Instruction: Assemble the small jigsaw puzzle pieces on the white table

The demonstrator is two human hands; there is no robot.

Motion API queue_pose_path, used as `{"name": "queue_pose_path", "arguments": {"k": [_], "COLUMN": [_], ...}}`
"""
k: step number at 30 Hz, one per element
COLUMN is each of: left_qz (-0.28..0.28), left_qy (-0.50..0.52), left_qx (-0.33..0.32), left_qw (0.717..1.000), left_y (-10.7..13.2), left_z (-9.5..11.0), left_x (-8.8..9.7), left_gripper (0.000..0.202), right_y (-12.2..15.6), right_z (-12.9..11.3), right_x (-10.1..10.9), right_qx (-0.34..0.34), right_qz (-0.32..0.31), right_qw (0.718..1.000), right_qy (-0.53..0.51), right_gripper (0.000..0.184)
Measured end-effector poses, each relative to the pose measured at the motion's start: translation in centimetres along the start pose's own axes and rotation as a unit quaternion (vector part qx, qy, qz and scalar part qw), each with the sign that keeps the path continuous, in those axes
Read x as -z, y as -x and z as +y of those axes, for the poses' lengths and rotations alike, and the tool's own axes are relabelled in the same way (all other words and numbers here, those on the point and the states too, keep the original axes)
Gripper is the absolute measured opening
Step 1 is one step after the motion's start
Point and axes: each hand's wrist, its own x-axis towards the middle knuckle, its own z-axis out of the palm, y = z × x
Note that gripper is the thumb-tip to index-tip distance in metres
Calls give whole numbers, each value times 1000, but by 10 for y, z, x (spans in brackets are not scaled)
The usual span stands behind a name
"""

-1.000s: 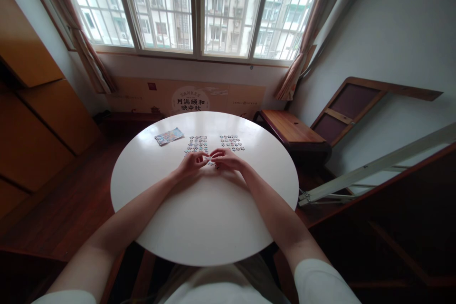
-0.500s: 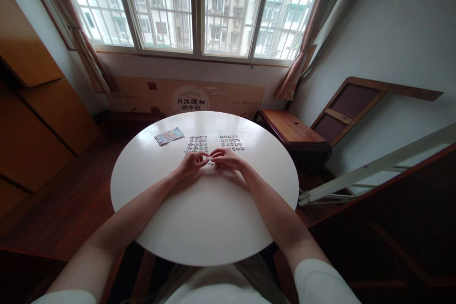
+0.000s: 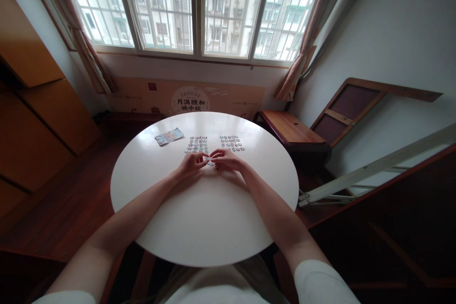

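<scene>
My left hand (image 3: 192,163) and my right hand (image 3: 227,159) meet over the middle of the round white table (image 3: 206,218). Thumb and fingers of each are pinched together around small jigsaw puzzle pieces (image 3: 211,164), which my fingers partly cover. Just beyond my left hand lie rows of loose puzzle pieces (image 3: 198,143). A second group of puzzle pieces (image 3: 231,142) is laid out beyond my right hand. To the left of these groups rests a colourful picture sheet (image 3: 169,136), slightly tilted.
A low wooden bench (image 3: 292,126) stands past the table's right rim. Behind the table, a long printed cardboard panel (image 3: 138,92) leans below the barred window. Wooden cabinets (image 3: 46,123) are on the left. A pale metal frame (image 3: 356,178) slants at the right.
</scene>
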Motion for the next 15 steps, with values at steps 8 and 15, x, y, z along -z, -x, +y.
{"name": "queue_pose_path", "arguments": {"k": [8,15], "left_qz": [0,-1], "left_qy": [2,6], "left_qx": [-2,-2], "left_qw": [1000,1000], "left_y": [0,0], "left_z": [0,-1], "left_x": [0,0], "left_gripper": [30,31], "right_y": [0,-1], "right_z": [-1,1], "right_x": [-1,0], "right_qx": [4,1], "right_qz": [0,0], "right_qw": [1000,1000], "right_qy": [-1,-4], "right_gripper": [39,39]}}
